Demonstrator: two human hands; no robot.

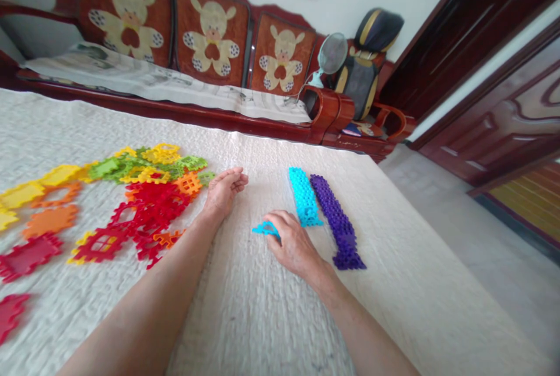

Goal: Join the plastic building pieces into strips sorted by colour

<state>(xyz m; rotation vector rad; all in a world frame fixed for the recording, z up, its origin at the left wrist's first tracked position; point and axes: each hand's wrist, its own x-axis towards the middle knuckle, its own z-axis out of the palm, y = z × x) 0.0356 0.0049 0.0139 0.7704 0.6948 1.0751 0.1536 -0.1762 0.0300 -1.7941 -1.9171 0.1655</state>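
My right hand is closed on a blue interlocking plastic tile, held just above the cloth between thumb and fingers. Beyond it lies a row of stacked light-blue tiles, with a longer row of purple tiles alongside to the right. My left hand is turned sideways with loosely bent fingers and nothing visible in it. Left of that hand spreads a loose pile of red tiles, green tiles, yellow tiles and orange tiles.
A pale textured cloth covers the table. More yellow tiles and red tiles lie scattered at the far left. Behind the table stand a wooden sofa with bear cushions and a small fan. A door is at the right.
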